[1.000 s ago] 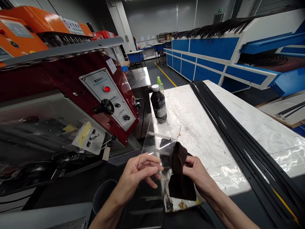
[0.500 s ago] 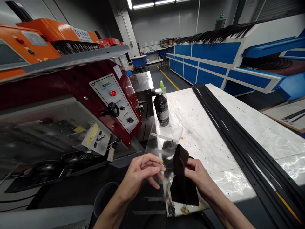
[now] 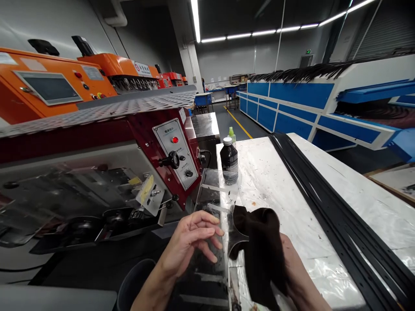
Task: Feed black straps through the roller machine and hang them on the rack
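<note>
My right hand [image 3: 293, 263] grips a dark brown cloth [image 3: 264, 255], which hangs down in front of it and hides most of its fingers. The cloth's left edge lies over or against a clear plastic panel [image 3: 212, 196] that carries dark smudges and pale strips. My left hand [image 3: 196, 242] hovers by the panel, fingers spread and slightly curled, holding nothing. Whether its fingertips touch the panel I cannot tell. Past the panel's far end stands a dark bottle [image 3: 229, 162] with a white cap.
Long black strips [image 3: 320, 207] run along the plastic-covered white table [image 3: 256, 172]. Behind the bottle is a green-topped spray bottle [image 3: 231, 134]. At left stands a dark red machine [image 3: 142, 134] with knobs and a lit red indicator. A dark round bin [image 3: 132, 283] sits below my left forearm.
My view has tilted up and shifted left. The cloth has turned and swung nearer, now covering the right hand's fingers. My left hand keeps nearly the same spread pose.
</note>
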`<state>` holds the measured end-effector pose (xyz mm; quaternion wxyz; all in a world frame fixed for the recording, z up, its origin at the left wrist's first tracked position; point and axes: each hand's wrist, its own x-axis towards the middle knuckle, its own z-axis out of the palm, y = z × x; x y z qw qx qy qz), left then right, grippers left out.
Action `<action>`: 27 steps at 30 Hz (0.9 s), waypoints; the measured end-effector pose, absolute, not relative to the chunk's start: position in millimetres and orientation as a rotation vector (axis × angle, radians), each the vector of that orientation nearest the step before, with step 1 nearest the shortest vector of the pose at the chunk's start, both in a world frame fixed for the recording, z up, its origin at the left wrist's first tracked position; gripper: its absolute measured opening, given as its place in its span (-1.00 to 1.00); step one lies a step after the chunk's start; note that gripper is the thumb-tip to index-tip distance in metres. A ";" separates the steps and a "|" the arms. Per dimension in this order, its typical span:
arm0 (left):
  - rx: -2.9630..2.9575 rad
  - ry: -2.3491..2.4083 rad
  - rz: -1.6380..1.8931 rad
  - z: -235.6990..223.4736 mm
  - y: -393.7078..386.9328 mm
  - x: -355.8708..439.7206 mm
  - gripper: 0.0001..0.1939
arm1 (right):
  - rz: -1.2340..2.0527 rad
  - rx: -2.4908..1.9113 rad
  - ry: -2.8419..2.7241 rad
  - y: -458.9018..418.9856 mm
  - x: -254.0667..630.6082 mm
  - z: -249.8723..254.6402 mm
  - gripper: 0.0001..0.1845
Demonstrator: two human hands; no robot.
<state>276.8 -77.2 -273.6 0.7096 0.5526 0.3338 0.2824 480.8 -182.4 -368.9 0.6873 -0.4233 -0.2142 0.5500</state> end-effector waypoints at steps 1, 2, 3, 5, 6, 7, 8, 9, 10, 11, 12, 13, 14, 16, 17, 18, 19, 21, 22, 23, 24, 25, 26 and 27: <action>1.243 0.753 0.628 -272.8 -78.5 277.5 -0.81 | 1.238 -0.965 -0.515 -178.6 473.7 -364.6 -0.66; 1.258 0.768 0.631 -272.2 -79.9 278.5 -0.81 | 1.213 -0.991 -0.563 -175.2 468.2 -361.1 -0.63; 1.270 0.784 0.634 -271.9 -81.5 279.6 -0.80 | 1.161 -1.025 -0.622 -172.4 464.2 -358.5 -0.62; 1.283 0.807 0.642 -272.4 -85.7 282.7 -0.80 | 1.050 -1.088 -0.727 -168.2 459.3 -355.5 -0.64; 1.287 0.817 0.649 -273.2 -88.3 284.5 -0.80 | 0.999 -1.116 -0.768 -166.7 457.5 -354.6 -0.65; 1.293 0.829 0.658 -274.4 -91.4 286.7 -0.79 | 0.945 -1.139 -0.795 -165.3 455.7 -353.8 -0.67; 1.301 0.845 0.673 -276.0 -94.9 288.9 -0.79 | 0.893 -1.153 -0.814 -164.1 453.7 -352.9 -0.67; 1.311 0.864 0.694 -277.8 -98.6 291.3 -0.79 | 0.845 -1.158 -0.826 -162.9 451.3 -351.9 -0.68; 1.317 0.883 0.716 -280.0 -102.5 293.7 -0.78 | 0.800 -1.157 -0.829 -161.8 448.8 -350.6 -0.68; 1.319 0.898 0.735 -282.3 -106.2 296.0 -0.77 | 0.763 -1.154 -0.823 -160.8 446.1 -349.3 -0.67; 1.316 0.906 0.750 -284.7 -109.5 298.1 -0.77 | 0.749 -1.148 -0.816 -159.8 443.4 -348.1 -0.67; 1.308 0.908 0.760 -286.9 -112.3 299.8 -0.76 | 0.752 -1.139 -0.801 -159.0 441.0 -347.1 -0.67; 1.300 0.905 0.765 -288.9 -114.3 301.3 -0.75 | 0.770 -1.130 -0.776 -158.1 438.9 -346.4 -0.67; 1.286 0.892 0.769 -291.0 -115.7 303.2 -0.76 | 0.861 -1.114 -0.692 -156.7 436.4 -346.5 -0.63; 1.280 0.885 0.769 -291.1 -115.2 303.8 -0.76 | 0.917 -1.102 -0.643 -156.1 436.2 -347.2 -0.60; 1.270 0.878 0.765 -290.4 -114.0 304.2 -0.77 | 0.966 -1.082 -0.595 -155.7 436.7 -348.2 -0.58; 1.258 0.871 0.759 -289.2 -112.5 304.4 -0.78 | 1.008 -1.053 -0.550 -155.5 437.8 -349.2 -0.57; 1.226 0.861 0.740 -285.8 -109.3 304.3 -0.79 | 1.081 -0.972 -0.486 -156.1 441.3 -350.5 -0.56; 1.213 0.859 0.732 -284.1 -108.0 304.0 -0.79 | 1.108 -0.932 -0.467 -157.0 443.3 -350.5 -0.57; 1.202 0.861 0.728 -282.7 -107.1 303.6 -0.79 | 1.132 -0.905 -0.457 -158.2 445.4 -350.1 -0.58; 1.197 0.866 0.728 -281.8 -106.6 303.2 -0.79 | 1.151 -0.894 -0.459 -159.7 447.3 -349.4 -0.59; 1.195 0.874 0.734 -281.4 -106.6 302.9 -0.79 | 1.159 -0.898 -0.473 -161.3 449.0 -348.5 -0.60; 1.197 0.880 0.743 -281.6 -107.0 302.7 -0.79 | 1.156 -0.915 -0.496 -162.6 450.5 -347.7 -0.61; 1.200 0.883 0.754 -282.2 -107.7 302.7 -0.78 | 1.141 -0.940 -0.523 -163.6 451.8 -347.1 -0.61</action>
